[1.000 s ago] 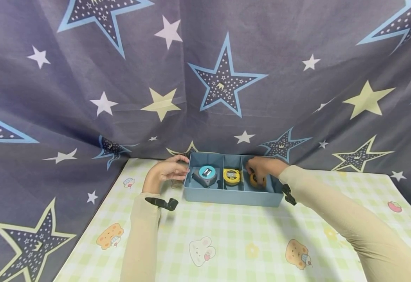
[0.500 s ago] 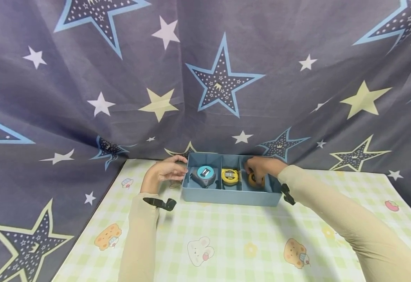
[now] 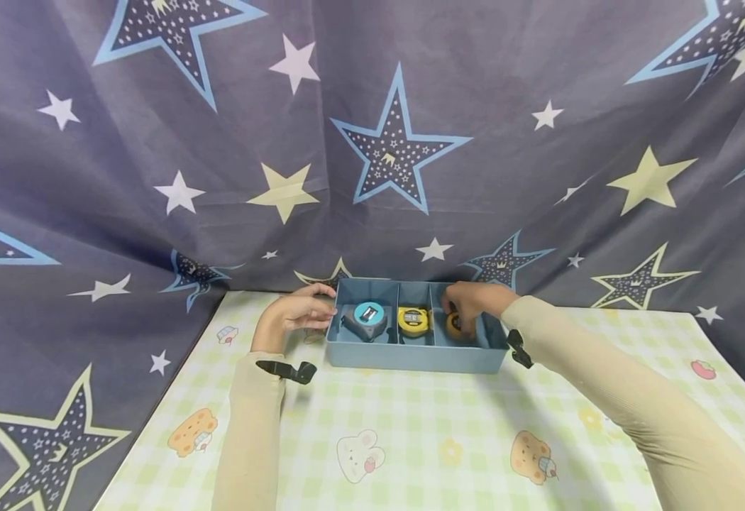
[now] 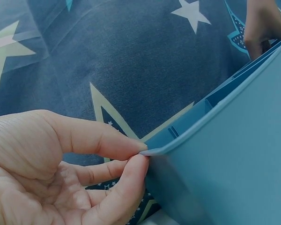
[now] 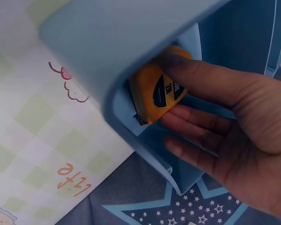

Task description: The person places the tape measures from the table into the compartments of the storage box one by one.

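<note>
A blue-grey storage box (image 3: 416, 358) with three compartments stands on the table near the back cloth. My left hand (image 3: 300, 311) pinches the rim at its left end between thumb and finger, as the left wrist view shows. In the right compartment my right hand (image 3: 472, 301) grips an orange-yellow tape measure (image 5: 160, 89), thumb on one face and fingers at the other side. That hand partly hides it in the head view. A yellow tape measure (image 3: 414, 321) lies in the middle compartment. The left one holds a dark grey tape measure with a turquoise face (image 3: 369, 319).
A green-checked tablecloth (image 3: 411, 404) printed with cartoon figures covers the table. Directly behind the box hangs a dark cloth (image 3: 245, 156) with stars. Each wrist wears a black strap, such as the left strap (image 3: 287, 370).
The head view has drifted slightly, moving the scene a little to the left. Both hands keep their places at the box, and the tape measures look unmoved within it.
</note>
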Demonstrator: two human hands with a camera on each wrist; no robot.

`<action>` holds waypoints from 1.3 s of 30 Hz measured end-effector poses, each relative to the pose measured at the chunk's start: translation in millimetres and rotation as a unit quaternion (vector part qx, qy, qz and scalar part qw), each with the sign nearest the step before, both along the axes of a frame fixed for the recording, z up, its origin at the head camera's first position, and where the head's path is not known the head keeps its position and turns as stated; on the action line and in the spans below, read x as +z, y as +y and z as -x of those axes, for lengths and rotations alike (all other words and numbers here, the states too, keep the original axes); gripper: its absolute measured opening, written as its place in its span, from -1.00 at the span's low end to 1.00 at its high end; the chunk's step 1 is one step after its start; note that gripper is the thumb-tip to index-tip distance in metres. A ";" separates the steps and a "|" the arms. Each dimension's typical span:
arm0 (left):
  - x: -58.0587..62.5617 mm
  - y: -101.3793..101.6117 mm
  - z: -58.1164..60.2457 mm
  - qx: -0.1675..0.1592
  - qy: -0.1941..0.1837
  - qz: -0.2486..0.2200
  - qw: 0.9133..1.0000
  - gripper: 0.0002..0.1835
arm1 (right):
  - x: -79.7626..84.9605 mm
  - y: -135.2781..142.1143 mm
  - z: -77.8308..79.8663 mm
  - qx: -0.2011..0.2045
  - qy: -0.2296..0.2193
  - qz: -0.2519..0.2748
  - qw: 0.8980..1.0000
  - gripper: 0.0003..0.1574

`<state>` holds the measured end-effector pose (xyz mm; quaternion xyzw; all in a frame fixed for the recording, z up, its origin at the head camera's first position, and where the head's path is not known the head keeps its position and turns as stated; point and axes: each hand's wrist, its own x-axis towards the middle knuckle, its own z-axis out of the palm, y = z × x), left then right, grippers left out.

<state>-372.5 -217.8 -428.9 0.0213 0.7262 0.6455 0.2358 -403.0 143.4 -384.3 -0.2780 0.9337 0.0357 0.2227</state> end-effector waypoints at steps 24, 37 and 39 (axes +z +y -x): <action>-3.2 -1.1 5.0 0.017 0.004 0.026 1.000 -0.44 | 25.7 5.9 15.1 0.028 -0.018 0.039 0.999 -0.17; 4.7 8.6 16.6 0.018 0.017 0.118 0.993 -0.38 | 50.0 18.5 15.2 0.054 -0.001 0.105 0.993 -0.29; 8.7 11.0 17.6 0.022 0.026 0.141 0.989 -0.41 | 55.8 19.7 14.3 0.050 0.003 0.121 0.991 -0.32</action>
